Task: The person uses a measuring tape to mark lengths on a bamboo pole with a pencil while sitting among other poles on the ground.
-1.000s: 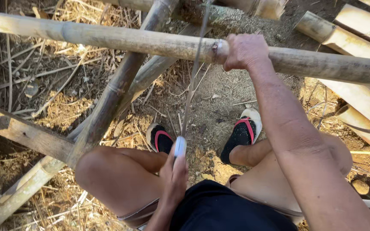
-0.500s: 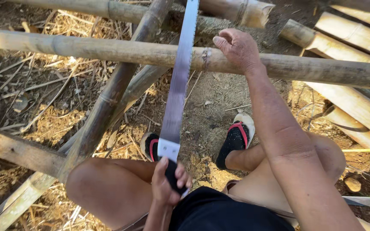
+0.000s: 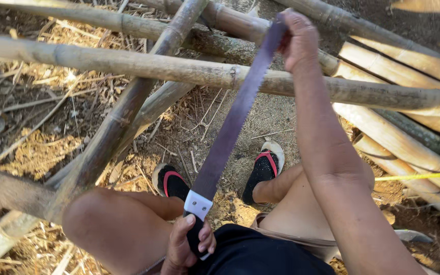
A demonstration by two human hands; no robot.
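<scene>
A long flat machete blade [image 3: 232,122] slants from low centre up to the top. My left hand [image 3: 188,244] is shut on its dark handle with a white collar, just above my lap. My right hand [image 3: 297,40] pinches the blade's far tip, above a long horizontal bamboo pole [image 3: 128,61]. The blade lies across that pole, near a node. I am squatting; my knees and two feet in black and red sandals [image 3: 266,168] are below the pole.
More bamboo poles cross diagonally at the left [image 3: 123,122] and lie stacked at the right [image 3: 403,142]. A yellow cord [image 3: 423,176] runs at the right. Dry straw and bare dirt cover the ground.
My right hand has let go of the horizontal pole and taken hold of the blade's tip. The blade has swung up from my lap and now lies across the pole.
</scene>
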